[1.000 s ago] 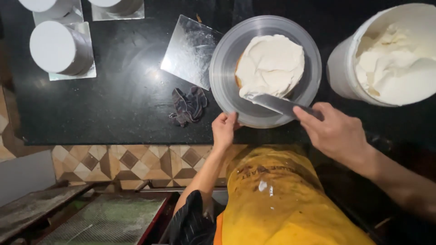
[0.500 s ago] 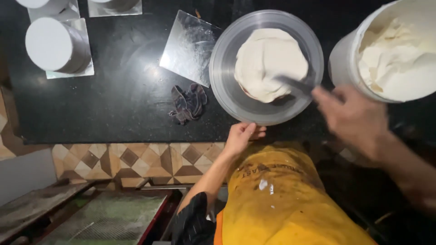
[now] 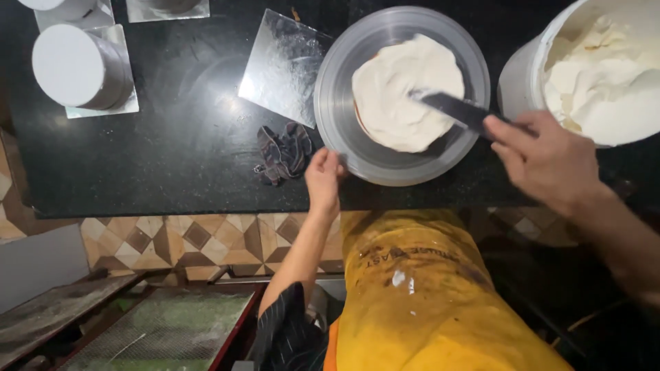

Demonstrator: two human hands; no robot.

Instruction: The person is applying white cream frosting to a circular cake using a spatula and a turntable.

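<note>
- Head camera looked down on a dark counter [image 3: 172, 151].
- The right hand [image 3: 550, 161] had its fingers wrapped tight on a flat knife [image 3: 457, 108], and the blade lay on the white cream of a cake [image 3: 405, 93].
- The cake sat on a round grey turntable [image 3: 344, 124] near the counter's front edge.
- The left hand [image 3: 323, 178] touched the turntable's rim with its fingers bent.
- A big white tub of cream [image 3: 605, 75] stood at the right edge.
- A dark cloth [image 3: 282, 151] lay just beside the left hand.
</note>
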